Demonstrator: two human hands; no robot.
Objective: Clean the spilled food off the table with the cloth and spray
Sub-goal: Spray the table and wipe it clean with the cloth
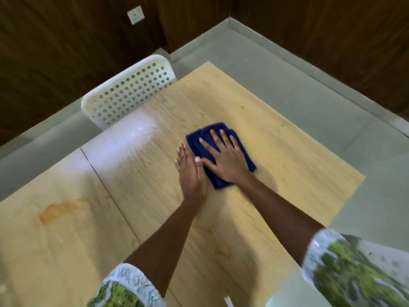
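Note:
A folded dark blue cloth (pixel 221 138) lies on the light wooden table (pixel 287 165), near its middle. My right hand (pixel 225 158) presses flat on the cloth with fingers spread. Just left of the cloth, my left hand (pixel 190 169) stands on its edge on the table, fingers straight and together, its thumb touching the cloth's left side. An orange-brown food stain (pixel 58 210) marks the table at the left. A wet, shiny patch (pixel 135 134) shows near the far edge. No spray bottle is in view.
A white perforated chair (pixel 128 89) is pushed against the table's far edge. A seam (pixel 106 187) runs across the table between the stain and my hands. Grey floor (pixel 309 96) and dark wooden walls surround the table; a wall socket (pixel 135 14) sits high on the wall.

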